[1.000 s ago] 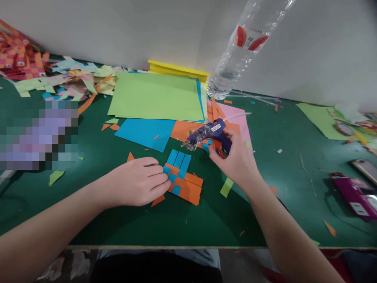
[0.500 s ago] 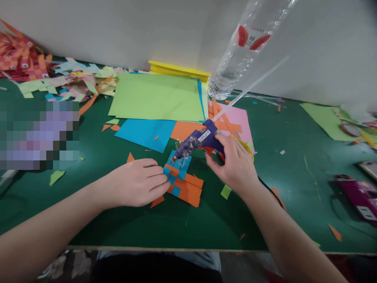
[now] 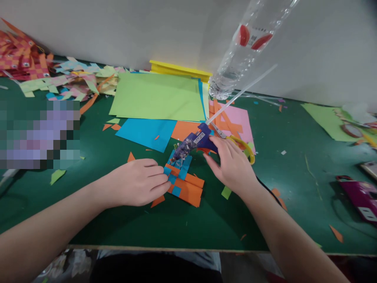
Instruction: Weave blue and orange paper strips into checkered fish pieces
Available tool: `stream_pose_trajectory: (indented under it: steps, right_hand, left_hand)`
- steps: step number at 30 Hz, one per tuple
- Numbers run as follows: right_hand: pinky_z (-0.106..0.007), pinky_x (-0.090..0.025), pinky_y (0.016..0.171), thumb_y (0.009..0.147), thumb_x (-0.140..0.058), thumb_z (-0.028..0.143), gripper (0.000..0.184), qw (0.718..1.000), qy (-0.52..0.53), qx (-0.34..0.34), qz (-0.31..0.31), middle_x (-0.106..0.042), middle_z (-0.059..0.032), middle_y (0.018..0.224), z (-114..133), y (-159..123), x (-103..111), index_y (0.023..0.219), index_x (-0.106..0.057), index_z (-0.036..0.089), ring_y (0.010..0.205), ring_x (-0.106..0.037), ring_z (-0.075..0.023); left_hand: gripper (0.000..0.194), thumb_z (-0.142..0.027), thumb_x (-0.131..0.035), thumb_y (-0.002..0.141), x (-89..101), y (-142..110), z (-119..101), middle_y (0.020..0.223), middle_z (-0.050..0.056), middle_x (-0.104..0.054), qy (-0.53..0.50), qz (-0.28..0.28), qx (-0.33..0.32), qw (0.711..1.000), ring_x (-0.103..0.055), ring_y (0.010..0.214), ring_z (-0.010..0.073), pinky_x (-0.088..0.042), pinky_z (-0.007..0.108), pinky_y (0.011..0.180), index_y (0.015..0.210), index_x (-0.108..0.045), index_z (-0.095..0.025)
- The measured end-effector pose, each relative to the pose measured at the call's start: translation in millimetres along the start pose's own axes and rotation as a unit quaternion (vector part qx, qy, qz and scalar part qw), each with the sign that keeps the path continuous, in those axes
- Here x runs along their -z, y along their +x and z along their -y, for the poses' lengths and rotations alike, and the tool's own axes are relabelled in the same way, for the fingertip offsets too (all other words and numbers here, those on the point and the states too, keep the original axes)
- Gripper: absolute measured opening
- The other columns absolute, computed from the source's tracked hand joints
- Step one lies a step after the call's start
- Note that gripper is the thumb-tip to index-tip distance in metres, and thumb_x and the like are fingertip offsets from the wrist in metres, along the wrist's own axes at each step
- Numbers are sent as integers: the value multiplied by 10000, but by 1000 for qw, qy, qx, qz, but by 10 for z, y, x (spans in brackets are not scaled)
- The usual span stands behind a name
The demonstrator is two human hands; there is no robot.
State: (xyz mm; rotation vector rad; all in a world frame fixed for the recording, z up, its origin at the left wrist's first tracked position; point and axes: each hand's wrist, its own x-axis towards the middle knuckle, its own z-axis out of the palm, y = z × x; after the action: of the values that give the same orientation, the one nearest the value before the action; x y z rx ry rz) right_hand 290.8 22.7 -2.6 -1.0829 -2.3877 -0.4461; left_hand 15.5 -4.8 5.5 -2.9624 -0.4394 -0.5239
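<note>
A small woven piece of orange and blue paper strips lies on the green table. My left hand is closed on its left edge, fingertips pinching the paper. My right hand grips a dark blue hot glue gun by its handle, with a clear glue stick jutting from its back. The gun's nozzle points down and left, at the blue strips near my left fingertips. Stringy dried glue clings to the barrel. Whether the tip touches the paper I cannot tell.
Yellow-handled scissors lie behind my right hand. Green paper sheets and a blue sheet lie further back, beside a tilted plastic bottle. Paper scraps pile up at left; a purple pouch is at right.
My right hand and the glue gun have shifted slightly left and down, the glue stick's far end dropping. More of the scissors shows. My left hand stays on the woven paper.
</note>
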Motion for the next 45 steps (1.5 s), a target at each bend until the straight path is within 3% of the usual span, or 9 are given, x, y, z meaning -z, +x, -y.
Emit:
stream_pose_trajectory:
  steps: [22,27,45]
  right_hand:
    - [-452,-555,813,921,-500,209,462,1000,-9,10,11,-684,-173,1118,-18,-5,25,1362,-396,121,1003,-656,-302]
    - [-442,-564,792,912,-518,195,417,1000,-18,17,4,-692,-181,1087,-15,5,30,1308,-437,92,967,-665,-301]
    - [-414,-562,782,908,-535,181,362,999,-33,32,-7,-697,-196,1035,-14,11,27,1236,-487,36,935,-667,-293]
  left_hand:
    - [215,-61,-476,910,2,-2,0,812,52,-704,10,12,0,1000,-620,711,149,-509,303,735,913,-660,-173]
    - [255,-49,-433,925,4,15,5,793,54,-706,39,-12,-20,999,-610,671,151,-501,305,692,871,-661,-151]
    - [214,-56,-476,913,7,14,-7,795,52,-697,20,-6,-7,1000,-606,690,146,-501,302,733,881,-660,-159]
